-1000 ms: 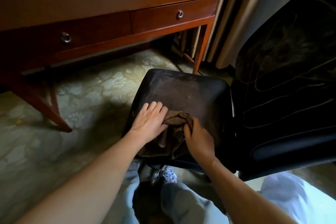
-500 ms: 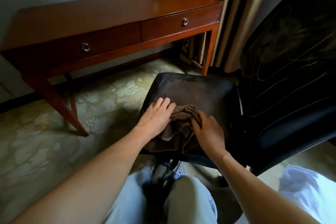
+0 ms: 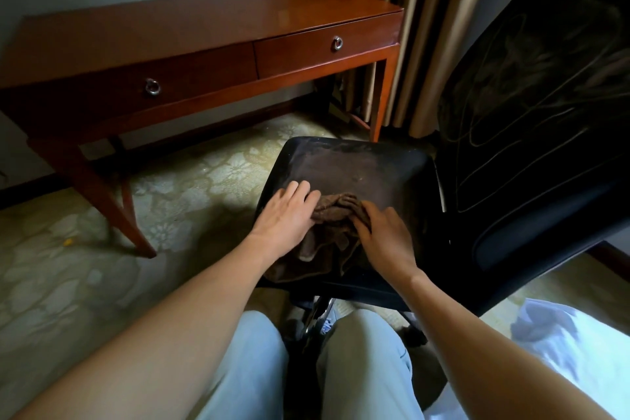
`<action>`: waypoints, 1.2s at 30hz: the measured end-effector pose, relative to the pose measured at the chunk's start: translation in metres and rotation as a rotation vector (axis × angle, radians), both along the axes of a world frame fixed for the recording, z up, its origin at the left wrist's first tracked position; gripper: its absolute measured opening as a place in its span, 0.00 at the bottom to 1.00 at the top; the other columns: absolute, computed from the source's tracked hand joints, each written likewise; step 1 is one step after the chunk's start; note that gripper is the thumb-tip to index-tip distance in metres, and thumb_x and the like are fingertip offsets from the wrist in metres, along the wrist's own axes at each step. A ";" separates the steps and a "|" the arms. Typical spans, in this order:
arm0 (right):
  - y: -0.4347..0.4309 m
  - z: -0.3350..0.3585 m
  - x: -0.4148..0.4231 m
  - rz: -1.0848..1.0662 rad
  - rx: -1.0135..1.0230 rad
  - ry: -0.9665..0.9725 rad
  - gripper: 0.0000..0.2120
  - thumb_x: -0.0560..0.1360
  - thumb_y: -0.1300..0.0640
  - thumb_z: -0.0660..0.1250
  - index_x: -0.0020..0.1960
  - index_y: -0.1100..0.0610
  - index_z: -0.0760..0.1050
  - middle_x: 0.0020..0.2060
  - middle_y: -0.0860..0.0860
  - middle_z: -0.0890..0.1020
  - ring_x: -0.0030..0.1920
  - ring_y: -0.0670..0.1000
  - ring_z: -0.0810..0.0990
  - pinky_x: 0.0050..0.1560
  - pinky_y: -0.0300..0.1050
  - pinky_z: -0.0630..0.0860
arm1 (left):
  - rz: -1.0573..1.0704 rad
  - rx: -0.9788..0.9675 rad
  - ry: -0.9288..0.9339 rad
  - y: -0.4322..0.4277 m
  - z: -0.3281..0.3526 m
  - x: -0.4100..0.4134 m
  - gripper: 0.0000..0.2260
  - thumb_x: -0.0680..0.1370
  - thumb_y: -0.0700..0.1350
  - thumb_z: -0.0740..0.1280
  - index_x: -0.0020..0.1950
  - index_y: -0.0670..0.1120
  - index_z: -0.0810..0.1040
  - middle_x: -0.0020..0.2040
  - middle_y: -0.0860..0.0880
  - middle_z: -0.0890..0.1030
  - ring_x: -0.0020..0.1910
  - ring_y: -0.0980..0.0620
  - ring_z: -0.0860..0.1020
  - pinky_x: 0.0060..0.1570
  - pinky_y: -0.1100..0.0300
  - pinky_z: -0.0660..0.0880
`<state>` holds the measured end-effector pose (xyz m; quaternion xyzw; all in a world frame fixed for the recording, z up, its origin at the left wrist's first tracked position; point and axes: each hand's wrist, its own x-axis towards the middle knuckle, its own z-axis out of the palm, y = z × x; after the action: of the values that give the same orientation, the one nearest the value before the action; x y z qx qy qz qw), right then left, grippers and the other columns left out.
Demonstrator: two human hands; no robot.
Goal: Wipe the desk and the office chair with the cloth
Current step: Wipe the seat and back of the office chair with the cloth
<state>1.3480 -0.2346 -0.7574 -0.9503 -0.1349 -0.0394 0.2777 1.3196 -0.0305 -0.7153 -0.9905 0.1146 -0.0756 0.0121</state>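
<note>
A brown cloth [image 3: 332, 230] lies bunched on the near part of the black office chair's seat [image 3: 358, 167]. My left hand [image 3: 284, 218] lies flat with straight fingers on the cloth's left side and the seat. My right hand [image 3: 383, 237] rests on the cloth's right side, fingers curled into the bunched fabric. The chair's tall black backrest [image 3: 531, 106] rises at the right. The red-brown wooden desk [image 3: 204, 31] with two ring-handled drawers stands behind, against the wall.
Beige curtains [image 3: 419, 27] hang right of the desk. A pale floral carpet [image 3: 68, 283] covers the floor. My legs in light trousers [image 3: 252, 368] sit below the chair seat. White fabric [image 3: 562, 334] lies at the lower right.
My view has tilted up, showing more of the desk and wall. Both hands stay on the cloth at the seat's near edge, shifting only slightly.
</note>
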 end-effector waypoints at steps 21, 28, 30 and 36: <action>-0.005 0.036 -0.053 0.045 -0.075 -0.043 0.16 0.82 0.48 0.61 0.68 0.52 0.73 0.51 0.60 0.82 0.54 0.63 0.77 0.50 0.51 0.72 | 0.039 0.009 -0.031 -0.009 0.020 -0.055 0.20 0.80 0.49 0.66 0.70 0.45 0.68 0.62 0.46 0.69 0.63 0.46 0.68 0.59 0.53 0.69; -0.008 0.028 -0.053 0.026 -0.121 0.004 0.16 0.83 0.48 0.60 0.67 0.52 0.73 0.52 0.60 0.81 0.54 0.63 0.76 0.50 0.51 0.70 | 0.011 0.013 0.010 -0.011 0.010 -0.052 0.21 0.80 0.50 0.66 0.70 0.44 0.68 0.62 0.46 0.70 0.63 0.45 0.69 0.59 0.53 0.70; -0.008 0.031 -0.057 0.022 -0.123 0.003 0.16 0.83 0.48 0.61 0.67 0.52 0.73 0.52 0.60 0.82 0.54 0.64 0.76 0.50 0.52 0.71 | 0.008 0.021 0.007 -0.010 0.012 -0.053 0.21 0.80 0.50 0.67 0.70 0.44 0.68 0.62 0.46 0.70 0.63 0.45 0.69 0.59 0.52 0.70; -0.012 0.044 -0.063 0.004 -0.133 -0.033 0.16 0.82 0.49 0.62 0.68 0.52 0.73 0.52 0.61 0.81 0.54 0.65 0.76 0.51 0.52 0.71 | -0.005 0.001 -0.037 -0.013 0.020 -0.054 0.20 0.80 0.49 0.67 0.69 0.44 0.69 0.62 0.46 0.70 0.63 0.45 0.69 0.59 0.52 0.69</action>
<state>1.2853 -0.2462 -0.7135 -0.9657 -0.1437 -0.0454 0.2116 1.2654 -0.0435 -0.6950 -0.9886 0.1169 -0.0939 0.0147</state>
